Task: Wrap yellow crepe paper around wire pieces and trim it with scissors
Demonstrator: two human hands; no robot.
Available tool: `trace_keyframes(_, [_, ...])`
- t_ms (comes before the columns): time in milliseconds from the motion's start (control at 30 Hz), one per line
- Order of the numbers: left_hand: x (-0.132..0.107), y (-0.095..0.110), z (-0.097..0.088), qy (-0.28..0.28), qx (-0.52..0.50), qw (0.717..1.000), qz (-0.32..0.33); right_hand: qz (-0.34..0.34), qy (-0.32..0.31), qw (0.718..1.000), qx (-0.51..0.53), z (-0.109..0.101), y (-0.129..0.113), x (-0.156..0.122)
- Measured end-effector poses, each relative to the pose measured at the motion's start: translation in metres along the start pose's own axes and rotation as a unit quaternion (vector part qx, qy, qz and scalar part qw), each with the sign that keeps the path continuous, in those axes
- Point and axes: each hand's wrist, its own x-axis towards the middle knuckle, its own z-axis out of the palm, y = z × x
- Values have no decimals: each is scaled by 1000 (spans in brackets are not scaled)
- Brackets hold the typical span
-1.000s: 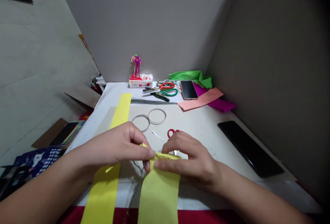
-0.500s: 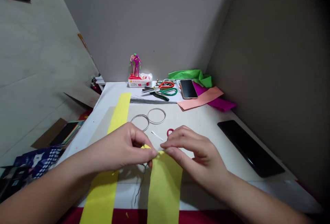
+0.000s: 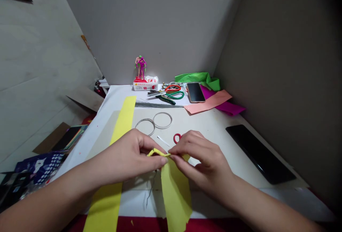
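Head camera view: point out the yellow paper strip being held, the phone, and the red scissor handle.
Held yellow paper strip (image 3: 173,185), head view, on its lower hanging part.
Phone (image 3: 196,92), head view, on its dark screen.
Red scissor handle (image 3: 174,138), head view, on the left side of the red loop.

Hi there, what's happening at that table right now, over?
Left hand, right hand pinching the bent top of a yellow paper strip. Red-handled scissors lying just beyond the hands.
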Motion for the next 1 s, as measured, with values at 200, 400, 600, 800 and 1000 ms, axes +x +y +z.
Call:
trace_keyframes(200, [-2,-7,4,20,15,999,-27,-34,13,998,-45,0,1,0])
trace_keyframes(400, [-1,-6,3,4,21,998,-55,-53,24,996,-74,1,1,-1])
trace_keyframes(600, [0,-5,1,-47,-9,998,-34,-74,48,986,-138,6,4,-5])
trace_keyframes(800, [-1,-7,0,-108,-46,993,-14,-83,38,981,-170,5,1,-10])
trace_keyframes(1000, [2,-4,2,-104,-57,993,16,-102,46,974,-196,3,-1,-9])
